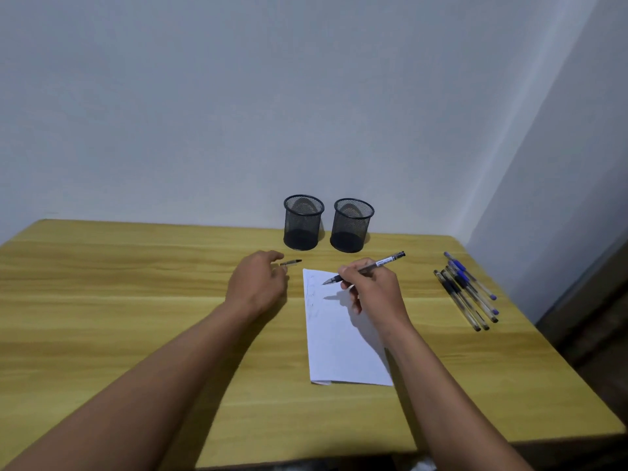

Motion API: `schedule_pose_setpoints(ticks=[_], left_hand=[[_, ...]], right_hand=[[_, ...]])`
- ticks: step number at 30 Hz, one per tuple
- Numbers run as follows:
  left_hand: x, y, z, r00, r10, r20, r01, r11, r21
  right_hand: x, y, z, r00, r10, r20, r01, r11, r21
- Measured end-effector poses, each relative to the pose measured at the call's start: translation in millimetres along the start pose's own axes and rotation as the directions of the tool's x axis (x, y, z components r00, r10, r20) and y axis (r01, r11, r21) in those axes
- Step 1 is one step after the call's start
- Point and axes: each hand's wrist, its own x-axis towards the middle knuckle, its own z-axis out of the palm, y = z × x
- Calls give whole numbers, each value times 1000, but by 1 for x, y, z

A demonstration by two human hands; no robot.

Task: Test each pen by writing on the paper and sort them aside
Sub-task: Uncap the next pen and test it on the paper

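We see the right hand point(370, 287) curled round a pen point(384, 262), fingers and thumb gripping its dark lower barrel. The pen slants up and away to the right, and its uncapped tip hangs over the top left part of the paper point(343, 345). The tip's shadow falls apart from it on the sheet, so we take the tip as lifted, not touching. The heel of this hand lies over the paper's right edge.

The left hand point(258, 283) sits just left of the paper's top corner with its fingers curled. Its fingertips pinch a small clear pen cap point(291, 262) with a dark end, which points toward the paper's far side.

The paper is a white sheet lying lengthwise on the table point(136, 300), with faint scribbles down its upper left side.

Beyond the paper's far edge we see two black mesh cups standing upright side by side, the left cup point(302, 222) and the right cup point(352, 226), close together but apart.

Well to the right of the paper a loose cluster of pens point(467, 290) lies flat, some blue, some black, near the table's right edge.
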Motion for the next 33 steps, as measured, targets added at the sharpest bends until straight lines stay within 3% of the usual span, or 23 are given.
schedule_pose_setpoints(ticks=[5,7,10,12,22,25,28,33], left_hand=[[37,-4,13,998,52,42,-62,954,294],[39,-5,16,998,67,17,-69,949,309],[37,-5,11,999,38,-17,-37,998,55],[33,2,4,997,73,-8,-74,994,-82],[8,51,-35,966,258,-15,-247,904,-350],[1,62,-41,972,234,26,-194,860,-473],[-6,70,-46,979,170,110,-39,692,-721],[-11,75,-48,980,136,145,37,593,-804]], right_hand=[[26,3,-7,999,48,-14,-48,999,1],[31,5,-6,998,55,-22,-56,998,-26],[35,6,-4,999,25,-36,-27,999,-45],[35,3,-1,999,8,-38,-7,999,34],[21,-27,3,1000,-25,-18,28,978,208],[15,-35,1,1000,-12,11,9,967,255],[11,-44,-3,999,18,42,-30,947,321],[7,-51,-4,998,22,55,-39,942,333]])
